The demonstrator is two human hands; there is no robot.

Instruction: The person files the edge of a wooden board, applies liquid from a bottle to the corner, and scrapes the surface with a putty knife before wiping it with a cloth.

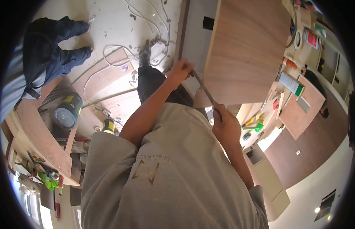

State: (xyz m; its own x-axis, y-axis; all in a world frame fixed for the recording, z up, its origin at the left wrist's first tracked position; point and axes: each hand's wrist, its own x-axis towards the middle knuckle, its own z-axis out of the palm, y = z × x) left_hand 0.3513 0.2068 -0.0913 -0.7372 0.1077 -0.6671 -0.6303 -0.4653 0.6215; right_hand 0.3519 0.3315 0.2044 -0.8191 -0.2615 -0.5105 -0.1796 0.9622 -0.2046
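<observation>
A long, narrow dark file [203, 87] runs slantwise in front of my body. My left hand [179, 74] is closed round its far end, and my right hand [226, 123] grips its near end with the fingers wrapped round. The file's middle lies close against the lower left corner of a large brown wood-grain panel [248, 49], overlapping its edge in this view. Left of that panel stands a grey board [195, 36] with a dark rectangular cutout. My leg in black trousers [150, 84] shows beneath my left forearm.
Another person in dark trousers [57, 47] stands at the left. White cables [105, 51] trail over the floor. A blue-grey bucket [66, 112] stands below that person. At the right, a bench holds a green-headed tool [257, 127], a red can [311, 39] and a loose wooden board [304, 105].
</observation>
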